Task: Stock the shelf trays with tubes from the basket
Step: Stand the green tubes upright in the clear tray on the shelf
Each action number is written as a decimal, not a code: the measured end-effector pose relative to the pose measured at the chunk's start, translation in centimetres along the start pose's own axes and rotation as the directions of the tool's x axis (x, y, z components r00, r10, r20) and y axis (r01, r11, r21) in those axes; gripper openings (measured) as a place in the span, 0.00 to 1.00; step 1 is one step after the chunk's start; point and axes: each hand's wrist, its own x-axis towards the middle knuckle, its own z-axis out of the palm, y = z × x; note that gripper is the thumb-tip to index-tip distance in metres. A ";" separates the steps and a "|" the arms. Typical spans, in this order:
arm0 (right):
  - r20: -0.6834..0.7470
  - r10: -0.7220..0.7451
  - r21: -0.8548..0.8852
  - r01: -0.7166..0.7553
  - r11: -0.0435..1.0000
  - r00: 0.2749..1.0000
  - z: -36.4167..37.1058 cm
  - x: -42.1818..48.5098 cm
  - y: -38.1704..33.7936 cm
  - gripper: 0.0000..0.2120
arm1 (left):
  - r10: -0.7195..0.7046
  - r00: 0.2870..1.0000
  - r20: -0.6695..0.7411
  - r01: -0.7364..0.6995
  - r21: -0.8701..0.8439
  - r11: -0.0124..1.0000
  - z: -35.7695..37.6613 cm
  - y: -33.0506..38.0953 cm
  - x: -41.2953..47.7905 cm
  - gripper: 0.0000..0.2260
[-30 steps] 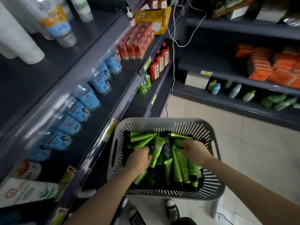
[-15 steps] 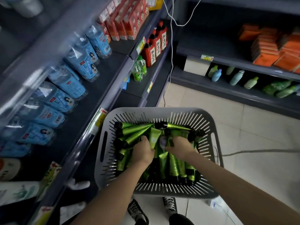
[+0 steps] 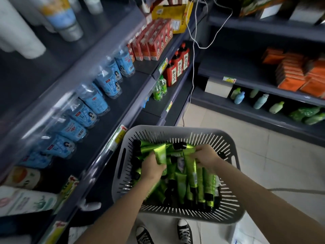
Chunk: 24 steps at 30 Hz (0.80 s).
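A grey slotted basket (image 3: 177,131) stands low in front of me, filled with several green tubes (image 3: 181,184) with black caps. Both my hands are inside it. My left hand (image 3: 152,167) is closed around a green tube (image 3: 160,154) whose flat end sticks up above the fingers. My right hand (image 3: 204,156) grips the top of another green tube (image 3: 190,166) that hangs down into the pile. The dark shelf (image 3: 123,101) with its price-tag rail runs along my left.
Blue-labelled bottles (image 3: 95,100) line the left shelf, with red cartons (image 3: 153,41) and dark red bottles (image 3: 177,67) farther back. White cables (image 3: 193,50) hang by the shelf corner. Another shelf unit (image 3: 263,110) with small bottles and orange packs stands on the right. My shoes (image 3: 183,231) are below the basket.
Both hands have stayed in the basket and shifted among the tubes; the left now holds one tube raised. My view has swung down, then back up toward the shelves.
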 end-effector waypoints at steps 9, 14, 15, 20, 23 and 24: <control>0.182 -0.297 0.114 0.280 0.953 0.937 -2.3 -6.1 -12.2 0.03 | 0.150 0.974 -0.167 -0.184 -0.211 0.960 -9.3 5.9 -2.7 0.14; 0.165 -0.511 0.034 0.513 0.858 0.843 -2.2 -11.7 -20.6 0.05 | 0.217 0.930 -0.296 -0.292 -0.239 0.926 -16.2 9.7 -5.5 0.12; 0.159 -0.551 0.032 0.554 0.832 0.819 -2.2 -13.1 -22.3 0.04 | 0.234 0.914 -0.332 -0.323 -0.244 0.914 -17.8 10.4 -6.2 0.11; 0.159 -0.739 0.171 0.719 0.674 0.654 -0.7 -19.8 -29.5 0.02 | 0.307 0.790 -0.530 -0.500 -0.269 0.823 -25.8 12.3 -10.4 0.11; 0.176 -0.815 0.212 0.787 0.579 0.552 1.6 -23.1 -33.0 0.03 | 0.324 0.714 -0.621 -0.547 -0.207 0.811 -30.6 12.9 -13.1 0.19; 0.178 -0.832 0.225 0.801 0.554 0.526 2.5 -24.0 -33.9 0.05 | 0.329 0.687 -0.648 -0.552 -0.171 0.816 -32.1 13.0 -14.1 0.19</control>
